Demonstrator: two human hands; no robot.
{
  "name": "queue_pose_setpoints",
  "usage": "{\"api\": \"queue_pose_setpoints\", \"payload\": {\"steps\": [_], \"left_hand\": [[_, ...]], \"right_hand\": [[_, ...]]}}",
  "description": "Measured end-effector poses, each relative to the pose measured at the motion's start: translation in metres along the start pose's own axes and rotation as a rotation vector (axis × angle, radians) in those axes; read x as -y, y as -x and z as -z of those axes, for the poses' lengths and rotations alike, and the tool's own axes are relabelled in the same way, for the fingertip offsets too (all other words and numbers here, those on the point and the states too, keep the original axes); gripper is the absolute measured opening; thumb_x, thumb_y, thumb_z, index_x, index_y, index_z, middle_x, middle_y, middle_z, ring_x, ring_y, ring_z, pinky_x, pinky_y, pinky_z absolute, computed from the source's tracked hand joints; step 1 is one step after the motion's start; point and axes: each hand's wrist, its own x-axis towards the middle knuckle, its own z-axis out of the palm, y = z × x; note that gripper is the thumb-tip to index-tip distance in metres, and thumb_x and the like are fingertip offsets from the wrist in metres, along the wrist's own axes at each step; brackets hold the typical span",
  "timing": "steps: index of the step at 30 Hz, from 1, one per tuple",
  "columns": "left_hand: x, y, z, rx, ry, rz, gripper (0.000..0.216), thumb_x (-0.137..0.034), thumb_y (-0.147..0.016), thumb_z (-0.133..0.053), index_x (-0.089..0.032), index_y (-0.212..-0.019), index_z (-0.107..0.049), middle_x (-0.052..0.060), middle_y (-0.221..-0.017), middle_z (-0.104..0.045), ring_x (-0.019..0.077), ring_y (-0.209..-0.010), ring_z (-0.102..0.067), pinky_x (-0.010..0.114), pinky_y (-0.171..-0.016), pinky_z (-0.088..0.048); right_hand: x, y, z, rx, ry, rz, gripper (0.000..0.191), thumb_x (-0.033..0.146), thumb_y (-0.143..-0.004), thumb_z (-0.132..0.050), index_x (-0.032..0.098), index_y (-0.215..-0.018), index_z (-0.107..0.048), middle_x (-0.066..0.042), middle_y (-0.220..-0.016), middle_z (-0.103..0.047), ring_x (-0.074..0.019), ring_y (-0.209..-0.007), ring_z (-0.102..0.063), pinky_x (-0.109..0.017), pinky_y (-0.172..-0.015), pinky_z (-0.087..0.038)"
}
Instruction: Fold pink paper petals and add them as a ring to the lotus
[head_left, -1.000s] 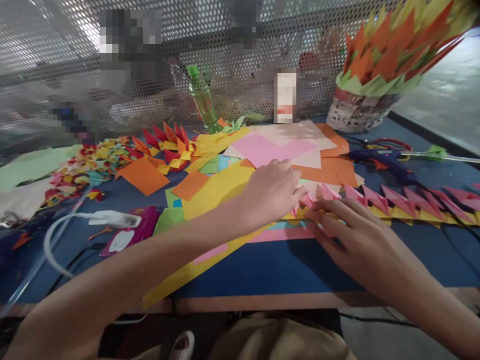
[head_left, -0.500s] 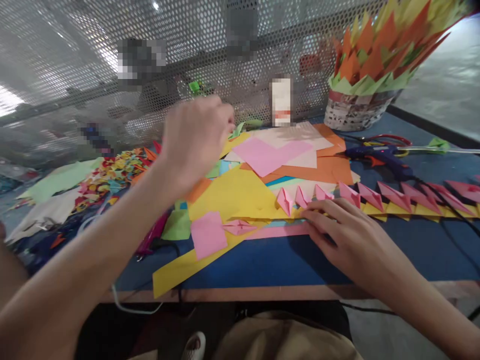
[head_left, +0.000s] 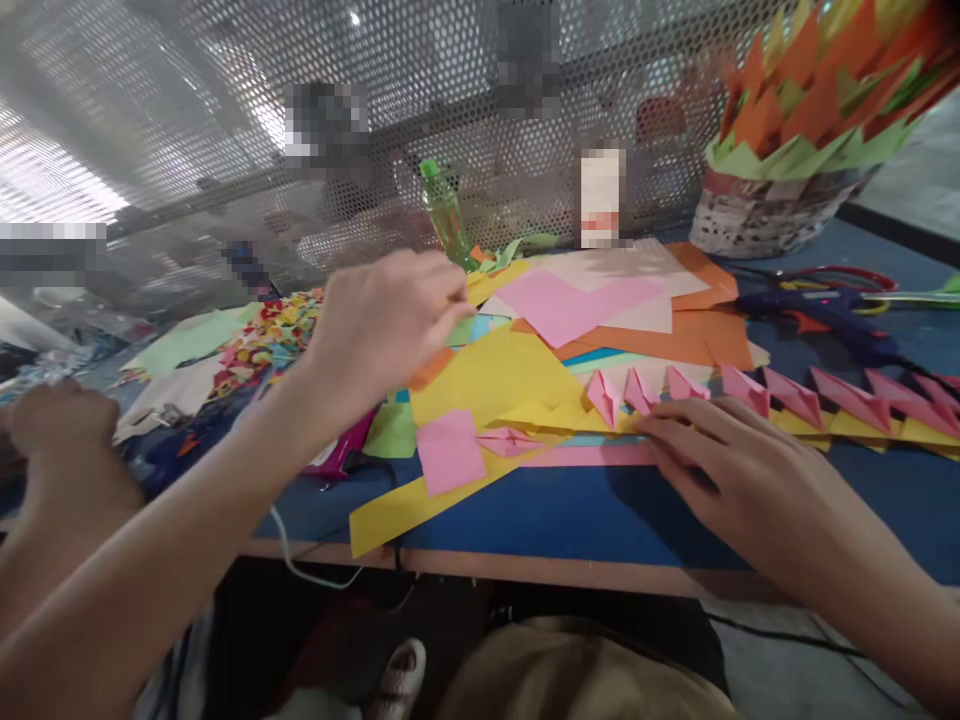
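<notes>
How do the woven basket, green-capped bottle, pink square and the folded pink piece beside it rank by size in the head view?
1. Woven basket, with its paper spikes
2. Green-capped bottle and pink square: too alike to rank; the square lies nearer the camera
3. Folded pink piece

The blue worktop [head_left: 570,510], edged in pinkish brown, carries overlapping paper: a broad yellow sheet [head_left: 502,375], orange sheets [head_left: 709,342] and, near a magenta packet [head_left: 351,445], a green piece [head_left: 390,432]. A band of pink folded points [head_left: 793,398] stretches rightward, nearer the front than a blue glue gun [head_left: 825,310]. Farther back stands a woven basket [head_left: 772,218]; to the left lies a heap of small paper pieces [head_left: 274,325].
</notes>
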Motion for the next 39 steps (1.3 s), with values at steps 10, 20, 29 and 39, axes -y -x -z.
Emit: {"api": "queue_pose_setpoints", "payload": {"steps": [10, 20, 29, 39], "left_hand": [[-0.04, 0.086, -0.049, 0.249, 0.572, 0.076, 0.023, -0.034, -0.11, -0.052, -0.021, -0.116, -0.069, 0.007, -0.119, -0.077, 0.0241, -0.108, -0.071, 0.037, -0.09, -0.053], [-0.042, 0.095, -0.056, 0.317, 0.639, 0.108, 0.019, -0.033, -0.101, -0.07, -0.022, -0.088, -0.062, 0.0, -0.085, -0.068, 0.0188, -0.08, -0.063, 0.031, -0.069, -0.042], [-0.02, 0.069, -0.032, 0.534, 1.049, 0.026, 0.018, -0.044, -0.102, -0.071, -0.039, -0.118, -0.078, -0.007, -0.116, -0.082, 0.0162, -0.1, -0.075, 0.026, -0.088, -0.055], [-0.045, -0.003, -0.053, 0.481, 1.077, -0.257, 0.024, -0.026, -0.104, -0.064, -0.035, -0.111, -0.084, -0.002, -0.107, -0.077, 0.0139, -0.095, -0.072, 0.027, -0.091, -0.054]], "right_hand": [[0.008, -0.002, 0.003, -0.022, 0.0, -0.023, 0.024, 0.027, -0.109, -0.055, 0.019, -0.126, -0.069, -0.012, -0.129, -0.073, -0.0368, -0.119, -0.07, -0.061, -0.102, -0.059], [0.039, -0.032, 0.009, -0.013, 0.025, 0.068, 0.024, 0.016, -0.104, -0.059, 0.014, -0.125, -0.07, -0.015, -0.124, -0.073, -0.0379, -0.112, -0.069, -0.063, -0.102, -0.06], [0.034, -0.013, -0.002, 0.042, -0.05, 0.082, 0.03, 0.014, -0.106, -0.05, 0.017, -0.131, -0.066, -0.011, -0.132, -0.072, -0.0327, -0.118, -0.069, -0.054, -0.095, -0.058], [0.041, -0.006, -0.003, 0.056, -0.143, -0.017, 0.032, 0.013, -0.108, -0.049, 0.019, -0.136, -0.063, -0.009, -0.135, -0.073, -0.029, -0.121, -0.067, -0.048, -0.098, -0.054]]}}
